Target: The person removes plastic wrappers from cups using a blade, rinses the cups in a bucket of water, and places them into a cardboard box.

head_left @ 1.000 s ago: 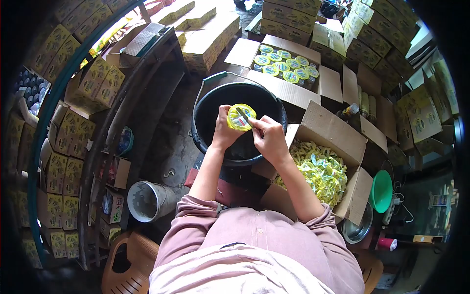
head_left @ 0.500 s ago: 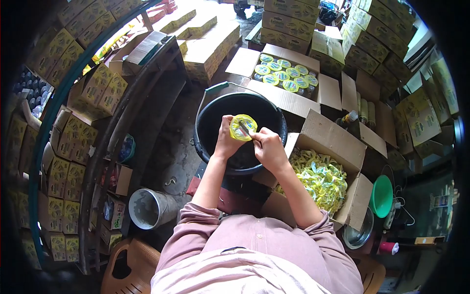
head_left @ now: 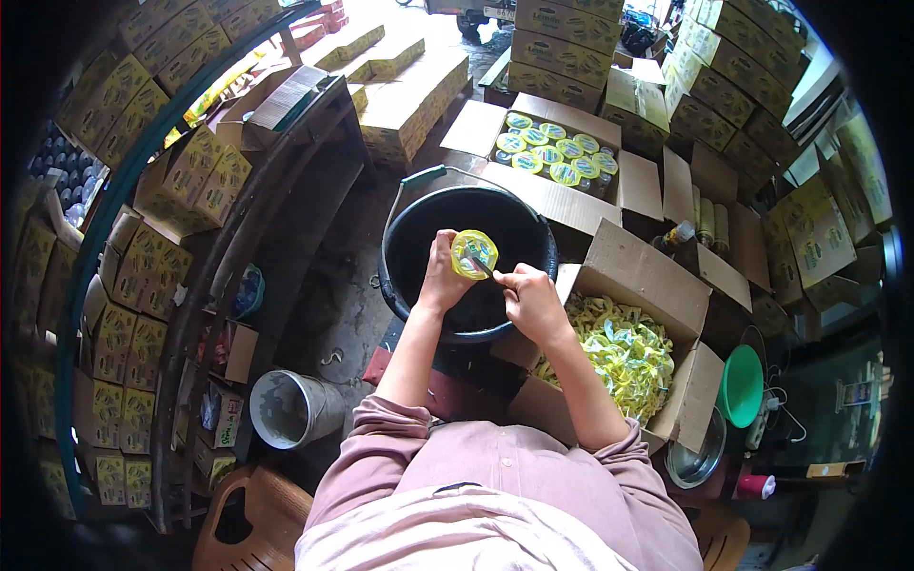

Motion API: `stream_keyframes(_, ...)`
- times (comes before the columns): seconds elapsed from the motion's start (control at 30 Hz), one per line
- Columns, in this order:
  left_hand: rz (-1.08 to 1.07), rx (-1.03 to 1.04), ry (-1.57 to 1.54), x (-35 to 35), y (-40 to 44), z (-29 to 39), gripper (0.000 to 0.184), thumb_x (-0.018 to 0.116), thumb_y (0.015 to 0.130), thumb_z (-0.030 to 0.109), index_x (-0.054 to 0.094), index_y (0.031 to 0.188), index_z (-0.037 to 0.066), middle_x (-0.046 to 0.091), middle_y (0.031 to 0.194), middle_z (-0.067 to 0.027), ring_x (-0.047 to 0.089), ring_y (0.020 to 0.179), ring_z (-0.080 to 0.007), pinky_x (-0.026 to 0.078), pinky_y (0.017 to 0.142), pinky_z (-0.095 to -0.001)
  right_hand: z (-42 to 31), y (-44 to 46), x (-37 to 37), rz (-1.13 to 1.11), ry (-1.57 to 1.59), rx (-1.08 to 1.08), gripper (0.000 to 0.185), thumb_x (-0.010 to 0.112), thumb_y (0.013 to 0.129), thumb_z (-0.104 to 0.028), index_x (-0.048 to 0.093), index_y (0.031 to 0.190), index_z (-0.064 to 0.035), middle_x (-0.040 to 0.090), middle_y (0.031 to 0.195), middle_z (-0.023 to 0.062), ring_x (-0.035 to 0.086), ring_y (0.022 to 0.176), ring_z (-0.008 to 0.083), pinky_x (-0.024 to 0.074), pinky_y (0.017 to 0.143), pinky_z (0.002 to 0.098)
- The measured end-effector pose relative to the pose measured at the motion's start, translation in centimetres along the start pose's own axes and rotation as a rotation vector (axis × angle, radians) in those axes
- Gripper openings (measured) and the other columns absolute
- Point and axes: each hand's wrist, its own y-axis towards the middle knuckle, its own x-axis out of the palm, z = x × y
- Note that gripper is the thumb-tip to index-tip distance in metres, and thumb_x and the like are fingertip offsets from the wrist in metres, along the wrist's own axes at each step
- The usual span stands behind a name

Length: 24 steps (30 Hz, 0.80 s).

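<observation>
My left hand (head_left: 442, 278) is wrapped round a plastic cup (head_left: 483, 249) with a yellow printed film lid, tilted so that the lid faces me. In my right hand (head_left: 533, 303) is a small dark-bladed knife (head_left: 483, 268); its blade lies against the film lid. Both hands are over a large black bucket (head_left: 550, 262) with a wire handle. To the right of the bucket, yellow-green film strips (head_left: 624, 357) fill an open carton (head_left: 647, 266). Behind the bucket, another open carton (head_left: 547, 195) holds several similar lidded cups (head_left: 562, 152).
Stacked yellow printed cartons (head_left: 562, 52) stand at the back, and more fill the rack (head_left: 276, 143) on the left. A grey bucket (head_left: 295, 409) is at lower left. A green bowl (head_left: 741, 385) and a metal bowl (head_left: 695, 462) are at right. Bottles lie in a carton (head_left: 728, 266).
The cup's lid has tilted slightly, and my right hand has shifted a little down and right with the knife. More of the blade shows now.
</observation>
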Motion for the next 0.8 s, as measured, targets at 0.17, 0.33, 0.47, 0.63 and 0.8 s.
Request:
stream_keyframes(0.17,-0.013,-0.005,0.012,-0.1,-0.2,0.6,0.066,0.081,0.053,0.012,0.037,0.101,0.004,0.05,0.095,-0.014,0.054,0.09,-0.0288,0.045,0.077,-0.0355,-0.1,-1.1,-0.5,-0.021,-0.008,0.016,0.025,0.053,0.072,0.001,0.065,0.093,-0.0024,0.054,0.074,0.0145,0.057,0.07,0.0308,0.0458,0.066,0.0392)
stream_keyframes(0.33,-0.034,-0.046,0.05,0.2,-0.3,0.5,0.066,0.081,0.053,0.012,0.037,0.102,0.004,0.049,0.098,-0.0153,0.052,0.093,-0.0312,0.044,0.08,-0.0375,-0.1,-2.9,-1.5,-0.014,0.041,0.076,0.026,0.053,0.072,0.001,0.064,0.095,-0.0031,0.054,0.074,0.0152,0.057,0.069,0.0319,0.0454,0.065,0.0398)
stream_keyframes(0.47,-0.053,-0.125,0.106,0.4,-0.3,0.2,0.066,0.079,0.054,0.011,0.038,0.106,0.005,0.05,0.1,-0.0168,0.05,0.096,-0.0331,0.043,0.082,-0.0396,1.2,-4.6,-1.7,0.071,0.152,0.099,0.027,0.055,0.071,0.003,0.064,0.096,-0.0013,0.056,0.071,0.0147,0.057,0.06,0.0275,0.0454,0.058,0.0358)
stream_keyframes(0.63,-0.177,-0.171,0.245,0.1,-0.2,1.1,0.063,0.076,0.055,0.012,0.042,0.108,0.007,0.054,0.094,-0.0183,0.051,0.095,-0.0352,0.043,0.083,-0.0405,1.2,-6.4,-2.1,0.165,0.255,0.17,0.029,0.058,0.07,0.005,0.063,0.099,0.0011,0.059,0.073,0.0116,0.057,0.058,0.0152,0.0448,0.052,0.0266)
stream_keyframes(0.8,-0.295,-0.169,0.389,0.2,-0.4,0.9,0.06,0.074,0.055,0.012,0.044,0.106,0.007,0.057,0.091,-0.0163,0.053,0.092,-0.0349,0.043,0.08,-0.0418,1.7,-7.3,-1.2,0.256,0.294,0.205,0.031,0.059,0.071,0.004,0.063,0.101,-0.0011,0.062,0.077,0.0113,0.059,0.06,0.0146,0.0464,0.054,0.0246)
